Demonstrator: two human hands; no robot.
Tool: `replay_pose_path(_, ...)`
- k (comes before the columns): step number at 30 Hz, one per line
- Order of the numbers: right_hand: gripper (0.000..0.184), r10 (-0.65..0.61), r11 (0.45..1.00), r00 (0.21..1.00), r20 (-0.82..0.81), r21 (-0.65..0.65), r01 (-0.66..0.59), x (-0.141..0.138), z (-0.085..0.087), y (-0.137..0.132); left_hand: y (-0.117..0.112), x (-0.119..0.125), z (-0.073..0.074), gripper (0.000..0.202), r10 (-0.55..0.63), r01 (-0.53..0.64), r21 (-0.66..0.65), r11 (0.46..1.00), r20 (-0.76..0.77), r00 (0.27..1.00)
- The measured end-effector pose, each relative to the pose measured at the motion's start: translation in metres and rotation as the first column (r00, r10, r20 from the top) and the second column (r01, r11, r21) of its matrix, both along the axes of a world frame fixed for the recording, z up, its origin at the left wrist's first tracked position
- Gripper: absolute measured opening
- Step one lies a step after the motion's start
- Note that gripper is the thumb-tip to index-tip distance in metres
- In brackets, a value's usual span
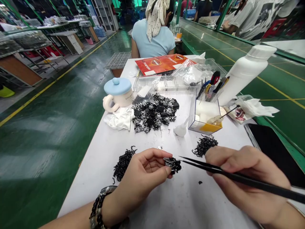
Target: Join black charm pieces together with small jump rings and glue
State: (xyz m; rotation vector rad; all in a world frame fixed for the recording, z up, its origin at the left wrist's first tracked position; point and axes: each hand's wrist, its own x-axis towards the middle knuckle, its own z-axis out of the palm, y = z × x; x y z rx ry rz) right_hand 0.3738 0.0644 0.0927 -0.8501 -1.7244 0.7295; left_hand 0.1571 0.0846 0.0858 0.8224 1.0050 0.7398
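My left hand (pixel 143 173) pinches a small black and silver part (pixel 172 164) between thumb and fingers, just above the white table (pixel 181 203). My right hand (pixel 247 178) grips long black tweezers (pixel 214 168), whose tips point left and end right next to that part. A pile of thin black pieces (pixel 122 163) lies left of my left hand. A smaller pile of thin black pieces (pixel 204 145) sits above my right hand. A big heap of black and silver parts (pixel 154 113) lies mid-table.
A lidded white mug (pixel 118 93), a white cloth (pixel 120 119), a clear box with tools (pixel 206 116), a white bottle (pixel 245 71), a red packet (pixel 163 63) and a dark tray (pixel 274 149) stand around. A seated person (pixel 153 31) faces away at the far end.
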Motion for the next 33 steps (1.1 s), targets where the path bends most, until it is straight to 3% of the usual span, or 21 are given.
replay_pose_path(8, 0.026, 0.069, 0.992, 0.997, 0.034, -0.111, -0.065, -0.010, -0.006, -0.004, 0.002, 0.002, 0.001, 0.018, 0.003, -0.003, 0.005, 1.000, 0.028, 1.000)
replay_pose_path(24, 0.021, -0.005, 0.977, 0.998, -0.058, -0.214, -0.007, -0.016, -0.013, -0.007, -0.002, 0.002, 0.002, 0.018, 0.039, -0.040, 0.025, 0.999, 0.015, 0.999)
replay_pose_path(33, 0.024, 0.035, 0.989, 0.999, 0.004, -0.144, -0.035, -0.014, -0.007, -0.009, 0.002, 0.001, 0.003, 0.022, 0.035, -0.030, -0.041, 0.999, 0.104, 0.994)
